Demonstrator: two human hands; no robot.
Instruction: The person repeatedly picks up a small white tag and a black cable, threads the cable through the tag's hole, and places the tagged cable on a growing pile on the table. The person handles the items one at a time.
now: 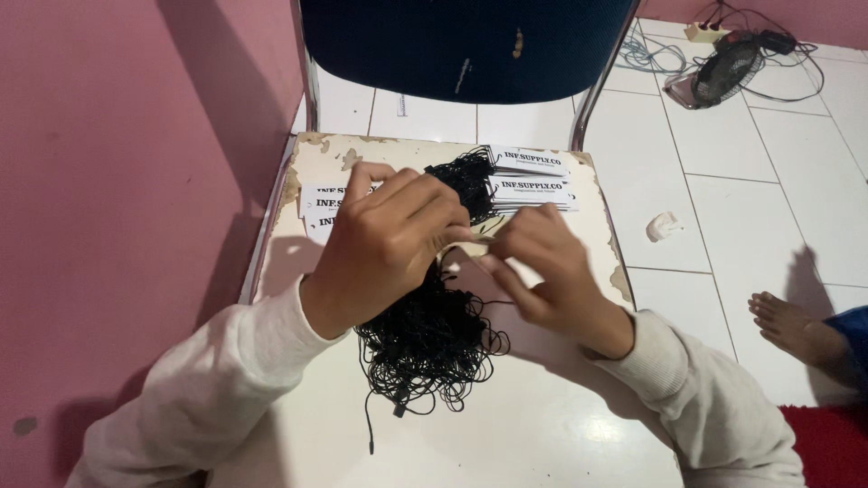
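Left hand (391, 242) curled, fingers pressed together over black cords (432, 343) on worn white board (542, 425). Right hand (545, 271) pinches 1 cord end. White rectangular tags (532, 179) stacked behind, beside chair (461, 45). Fan (723, 72) on floor, well apart.

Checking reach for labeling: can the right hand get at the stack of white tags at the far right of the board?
Probably yes. The right hand sits just below the white tags, with only loose black string beside them and nothing covering the stack.
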